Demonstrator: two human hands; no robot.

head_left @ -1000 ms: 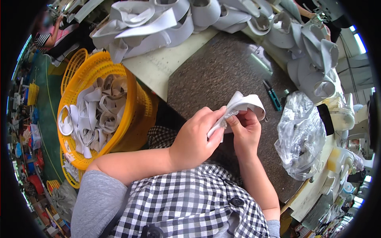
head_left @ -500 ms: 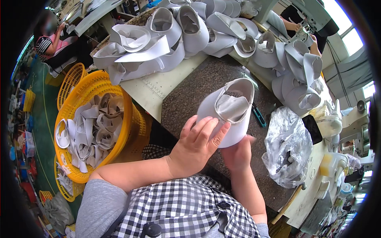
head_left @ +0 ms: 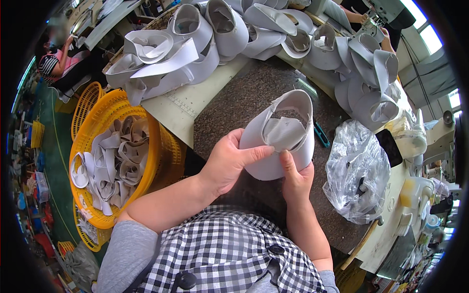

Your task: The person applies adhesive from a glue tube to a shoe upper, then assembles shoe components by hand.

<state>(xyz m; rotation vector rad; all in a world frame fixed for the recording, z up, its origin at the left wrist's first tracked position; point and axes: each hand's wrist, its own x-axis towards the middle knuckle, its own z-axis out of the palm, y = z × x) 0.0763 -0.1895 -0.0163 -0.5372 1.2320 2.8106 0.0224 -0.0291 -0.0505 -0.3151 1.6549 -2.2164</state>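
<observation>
A white shoe upper (head_left: 266, 169) is held over the dark speckled board (head_left: 224, 115), its opening facing up and a grey-white lining showing inside. My left hand (head_left: 227, 163) grips its left side, the thumb laid on the near rim of the opening. On the lower right, my right hand (head_left: 297, 183) holds the same upper, with its thumb pressed at that rim close to the left thumb. The fingers of both hands are partly hidden beneath and behind the upper. Just right of it, a teal-handled cutter (head_left: 321, 135) lies on the board.
Piled white uppers (head_left: 227, 34) line the table's far side and continue right. A yellow basket (head_left: 155, 163) of white and beige pieces stands left. To the right are a clear plastic bag (head_left: 354, 171) and a black phone (head_left: 389, 147). Another person (head_left: 61, 61) sits far left.
My left hand has shifted from lying across the upper's front to gripping its left side. My right thumb has come up onto the near rim. The upper has turned slightly.
</observation>
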